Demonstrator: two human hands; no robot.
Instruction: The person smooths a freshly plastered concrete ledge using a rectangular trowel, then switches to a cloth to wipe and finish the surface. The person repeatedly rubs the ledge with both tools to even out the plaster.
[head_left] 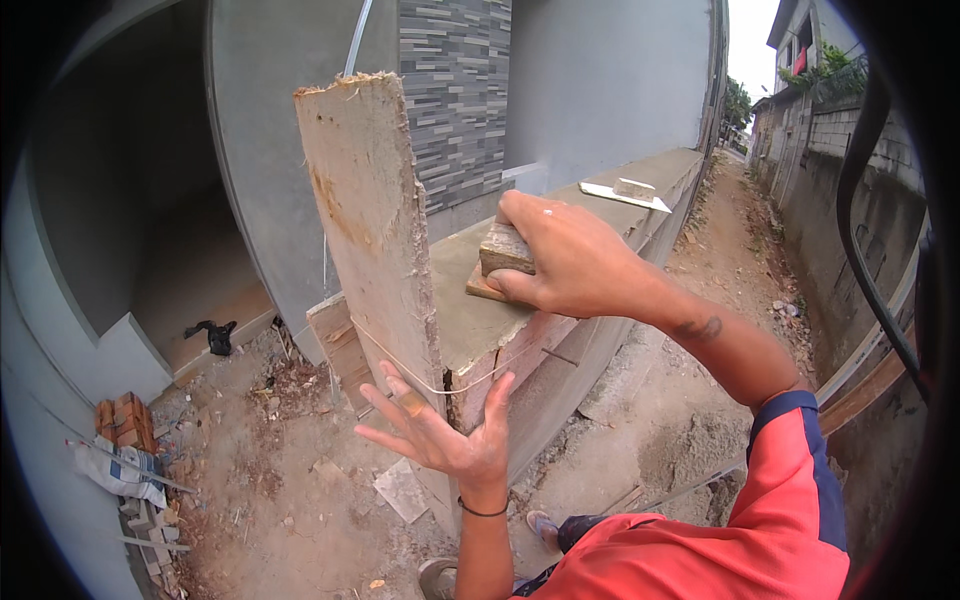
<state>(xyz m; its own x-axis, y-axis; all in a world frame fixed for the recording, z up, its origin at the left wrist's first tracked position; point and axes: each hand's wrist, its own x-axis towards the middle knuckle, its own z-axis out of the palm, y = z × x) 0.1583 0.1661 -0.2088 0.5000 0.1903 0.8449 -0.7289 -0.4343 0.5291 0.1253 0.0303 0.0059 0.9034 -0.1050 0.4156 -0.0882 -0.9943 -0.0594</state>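
Note:
My right hand [575, 255] grips the block handle of a small wooden float [500, 250], which rests on the grey mortar top [465, 325] of a low wall. Beside it, a rough, mortar-stained board [365, 190] stands upright against the wall's end. A thin cord [405, 372] loops around the board's lower part and the wall end. Just below that cord, my left hand [450, 440] is open, palm up with fingers spread, close to the board's lower edge; whether it touches the board I cannot tell. A metal rod [560, 357] sticks out of the wall's side.
Farther along the wall top lies a white flat float [622, 195] with a block handle. Red bricks [127, 420], a white sack [120, 475] and a black bag [213, 335] lie at left. A black cable [860, 200] hangs at right, above a sand heap [690, 455].

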